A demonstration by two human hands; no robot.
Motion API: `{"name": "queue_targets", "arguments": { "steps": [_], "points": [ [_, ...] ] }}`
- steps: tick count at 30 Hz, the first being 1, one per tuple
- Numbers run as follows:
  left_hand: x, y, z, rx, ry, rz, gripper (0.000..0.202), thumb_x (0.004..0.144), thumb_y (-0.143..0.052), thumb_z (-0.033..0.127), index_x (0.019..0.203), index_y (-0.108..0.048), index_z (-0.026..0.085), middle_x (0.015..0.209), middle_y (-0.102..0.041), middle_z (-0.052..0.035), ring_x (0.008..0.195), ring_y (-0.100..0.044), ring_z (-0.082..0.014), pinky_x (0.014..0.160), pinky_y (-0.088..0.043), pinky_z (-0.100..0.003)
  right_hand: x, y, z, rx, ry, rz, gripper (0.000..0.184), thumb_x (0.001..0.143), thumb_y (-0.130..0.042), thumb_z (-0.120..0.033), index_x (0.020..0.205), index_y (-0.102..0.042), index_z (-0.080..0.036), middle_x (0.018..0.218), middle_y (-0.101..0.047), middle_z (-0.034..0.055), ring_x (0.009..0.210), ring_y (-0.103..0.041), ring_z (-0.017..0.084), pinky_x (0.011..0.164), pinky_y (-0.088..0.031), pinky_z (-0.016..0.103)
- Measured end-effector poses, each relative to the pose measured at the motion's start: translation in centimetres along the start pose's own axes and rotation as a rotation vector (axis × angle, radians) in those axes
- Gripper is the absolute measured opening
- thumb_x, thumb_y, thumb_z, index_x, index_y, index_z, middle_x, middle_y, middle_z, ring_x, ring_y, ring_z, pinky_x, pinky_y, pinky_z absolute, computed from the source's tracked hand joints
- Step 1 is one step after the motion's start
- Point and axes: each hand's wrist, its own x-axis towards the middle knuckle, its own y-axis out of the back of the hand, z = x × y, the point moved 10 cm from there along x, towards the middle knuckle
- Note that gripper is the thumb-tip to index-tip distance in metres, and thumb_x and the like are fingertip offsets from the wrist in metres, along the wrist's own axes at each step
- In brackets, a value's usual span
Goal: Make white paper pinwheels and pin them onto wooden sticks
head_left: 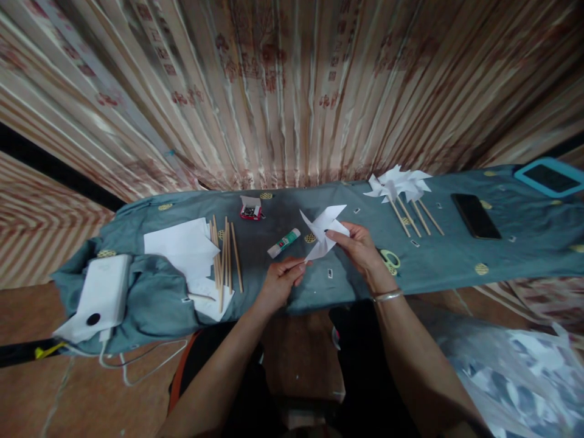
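A white paper pinwheel (325, 227) is held over the blue-grey cloth-covered table (292, 286). My right hand (360, 248) is closed on its right side, fingers pinching the paper. My left hand (279, 281) is closed in a pinch at the pinwheel's lower left tip, possibly on a thin stick that I cannot make out clearly. A glue stick (283, 243) lies just left of the pinwheel.
Finished paper pinwheels on sticks (401, 185) lie at the back right, beside a black phone (475, 215) and a blue-framed tablet (550, 176). Wooden sticks (224, 255), white paper sheets (182, 246) and a white power bank (103, 295) lie left. Green scissors (390, 261) sit under my right wrist; a small red box (250, 208) behind.
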Motion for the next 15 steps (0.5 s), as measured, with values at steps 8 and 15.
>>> {"name": "queue_targets", "arguments": {
  "steps": [8,15],
  "points": [
    [-0.2,-0.8,-1.0,-0.254,0.108,-0.063,0.043,0.071,-0.077,0.048,0.086,-0.076,0.008,0.052,-0.041,0.0055,0.051,-0.032,-0.0065,0.054,-0.023,-0.025,-0.3,-0.2,-0.1,-0.012,0.003,-0.002,0.031,0.052,-0.089,-0.041,0.073,-0.076,-0.022,0.067,-0.073,-0.0004,0.061,-0.06,0.015,0.063,-0.045,0.028],
    [-0.5,-2.1,-1.6,-0.481,0.204,-0.079,0.042,0.058,-0.088,0.042,0.077,-0.075,0.007,0.051,-0.041,0.006,0.046,-0.031,-0.0032,0.05,-0.019,-0.023,-0.3,-0.2,0.0,0.002,-0.001,0.008,0.03,0.049,-0.091,-0.038,0.07,-0.076,-0.021,0.065,-0.072,-0.0012,0.06,-0.058,0.014,0.063,-0.045,0.028]
  ]
}}
